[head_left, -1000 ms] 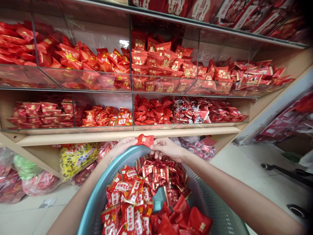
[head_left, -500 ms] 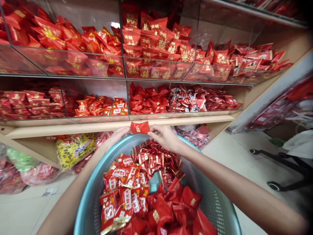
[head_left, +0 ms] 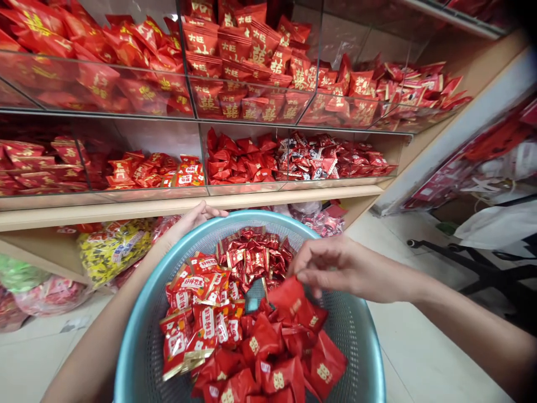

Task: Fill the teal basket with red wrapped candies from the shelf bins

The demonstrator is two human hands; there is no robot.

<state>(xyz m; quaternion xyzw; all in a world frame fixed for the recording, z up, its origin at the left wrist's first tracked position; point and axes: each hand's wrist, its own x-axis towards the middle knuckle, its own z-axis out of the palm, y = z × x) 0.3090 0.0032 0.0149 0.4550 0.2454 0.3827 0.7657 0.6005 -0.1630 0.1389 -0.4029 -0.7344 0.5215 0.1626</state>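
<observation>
A plain red candy packet [head_left: 287, 296] is pinched by my right hand [head_left: 331, 266], low over the right side of a blue-green plastic basket [head_left: 375, 330]. Several similar red packets with gold print [head_left: 279, 380] lie just beneath it. My left hand [head_left: 195, 221] rests by the basket's far left rim, fingers stretched along it and holding nothing. Inside the basket, orange-red packets with white lettering [head_left: 207, 322] fill the left side. Shiny dark red candies with gold edges [head_left: 255, 260] lie at the far side.
Ahead, an upper shelf [head_left: 126, 115] and a lower shelf [head_left: 146, 193] hold red packets in clear-fronted compartments. Underneath sit bagged candies, including a yellow bag [head_left: 115, 252]. To the right stands a black wheeled chair base [head_left: 482, 285] on the tiled floor.
My right hand has brought the red packet from the far rim back and down over the basket's right side. My left hand has come away from the packet. The view has shifted slightly.
</observation>
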